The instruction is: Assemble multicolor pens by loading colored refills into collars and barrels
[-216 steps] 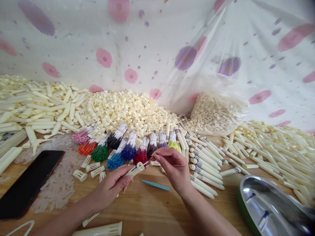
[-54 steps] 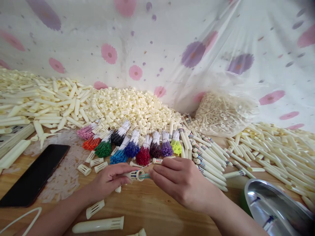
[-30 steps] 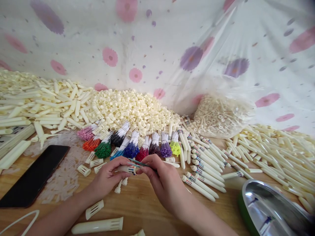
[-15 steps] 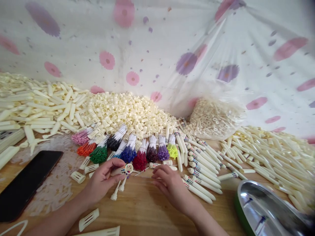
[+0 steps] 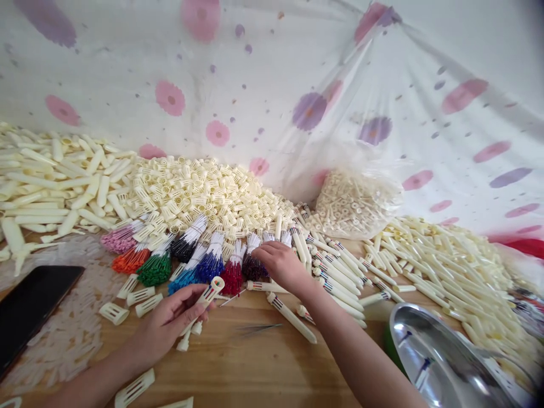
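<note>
My left hand (image 5: 176,317) is closed around a cream slotted pen barrel (image 5: 208,293), its round open end tilted up with coloured tips showing inside. Two small white plungers (image 5: 189,335) show just below those fingers. Over the refill bundles, my right hand (image 5: 283,266) reaches with fingers stretched to the left, near the dark purple refills (image 5: 251,258); it hides part of the violet bundle, and its thumb is mostly out of sight. Thin metal tweezers (image 5: 260,327) lie on the wooden table. A pen (image 5: 293,320) with coloured sliders rests beneath my right forearm.
Colour-sorted refills, including red ones (image 5: 233,272) and green ones (image 5: 155,267), line the front of a heap of slotted sleeves (image 5: 212,192). Assembled pens (image 5: 340,283) lie right of centre. A metal tray (image 5: 446,362) stands at right, a phone (image 5: 36,311) at left.
My right hand has moved up and away from the table onto the refill bundles. Tweezers now show on the wood. My left hand still holds the barrel, tilted more upright; the view has shifted right.
</note>
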A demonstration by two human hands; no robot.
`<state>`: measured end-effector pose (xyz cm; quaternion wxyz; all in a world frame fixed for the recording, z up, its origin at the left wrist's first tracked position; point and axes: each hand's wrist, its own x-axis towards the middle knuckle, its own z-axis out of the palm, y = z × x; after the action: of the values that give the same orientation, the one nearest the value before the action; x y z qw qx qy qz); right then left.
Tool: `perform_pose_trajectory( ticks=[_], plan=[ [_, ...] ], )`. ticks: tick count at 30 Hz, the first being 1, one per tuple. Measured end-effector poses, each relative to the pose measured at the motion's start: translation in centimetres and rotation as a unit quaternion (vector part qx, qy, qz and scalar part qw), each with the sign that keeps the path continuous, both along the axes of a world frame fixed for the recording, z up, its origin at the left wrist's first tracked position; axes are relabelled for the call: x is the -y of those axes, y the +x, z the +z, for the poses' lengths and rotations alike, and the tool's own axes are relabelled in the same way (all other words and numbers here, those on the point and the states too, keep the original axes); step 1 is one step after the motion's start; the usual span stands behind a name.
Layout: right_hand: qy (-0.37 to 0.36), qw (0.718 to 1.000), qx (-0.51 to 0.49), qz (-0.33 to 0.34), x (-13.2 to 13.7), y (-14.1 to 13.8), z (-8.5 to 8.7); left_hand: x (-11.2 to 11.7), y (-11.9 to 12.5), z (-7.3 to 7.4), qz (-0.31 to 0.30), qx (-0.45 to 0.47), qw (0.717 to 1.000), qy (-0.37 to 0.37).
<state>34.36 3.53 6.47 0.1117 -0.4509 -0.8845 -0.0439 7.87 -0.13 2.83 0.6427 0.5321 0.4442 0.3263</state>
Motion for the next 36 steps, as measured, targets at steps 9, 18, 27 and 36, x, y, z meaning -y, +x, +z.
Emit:
perform_pose_trajectory(
  ticks=[9,18,27,36],
  plan=[
    [-0.031,0.983,0.147,0.106,-1.9,-0.6,0.7,-0.1,-0.2,0.0,0.007,0.011,1.0,-0.011],
    [-0.006,0.968,0.196,0.155,-2.0,-0.6,0.8,-0.2,0.5,1.2,0.034,0.017,0.998,-0.041],
    [0.057,0.962,0.143,0.224,-0.6,-1.6,-0.1,0.0,1.1,0.5,-0.012,0.081,0.995,-0.057],
    [0.153,0.94,-0.059,0.3,3.8,-4.0,-0.2,0.2,1.3,0.7,-0.015,0.094,0.992,-0.079]
  ],
)
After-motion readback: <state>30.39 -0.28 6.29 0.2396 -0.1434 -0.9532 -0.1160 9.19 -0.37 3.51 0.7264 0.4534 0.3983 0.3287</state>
